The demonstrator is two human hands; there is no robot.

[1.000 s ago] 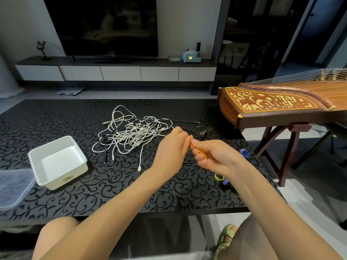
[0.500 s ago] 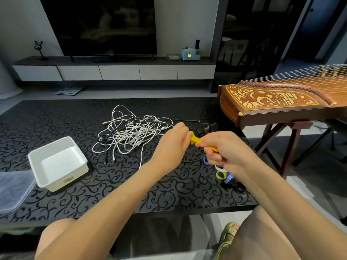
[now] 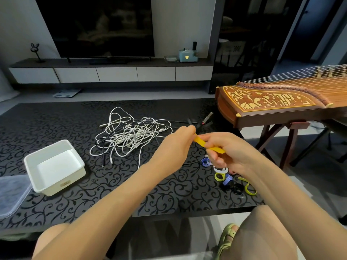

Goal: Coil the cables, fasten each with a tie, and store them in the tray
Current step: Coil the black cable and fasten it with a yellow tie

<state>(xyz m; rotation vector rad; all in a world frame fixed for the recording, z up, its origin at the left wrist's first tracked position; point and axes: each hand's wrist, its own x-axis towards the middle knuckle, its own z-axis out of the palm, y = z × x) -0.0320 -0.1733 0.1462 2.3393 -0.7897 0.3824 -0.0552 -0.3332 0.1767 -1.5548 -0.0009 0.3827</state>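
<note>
While the left hand [image 3: 174, 145] and right hand [image 3: 230, 150] pinch the yellow tie [image 3: 200, 141], its upper end is hidden.

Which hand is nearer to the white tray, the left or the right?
Left. The left hand sits to the right of the white tray; the right hand is farther right. Both pinch the yellow tie.

A single wide-angle camera is sitting on the person's head, looking forward and down across the dark patterned table [image 3: 47, 124]. It is catching both forearms coming in from the bottom edge, with the left hand [image 3: 174, 145] and right hand [image 3: 229, 151] close below the lens. Farther off it is taking in the television [image 3: 97, 25] ahead and the zither [image 3: 272, 102] at the right.
</note>
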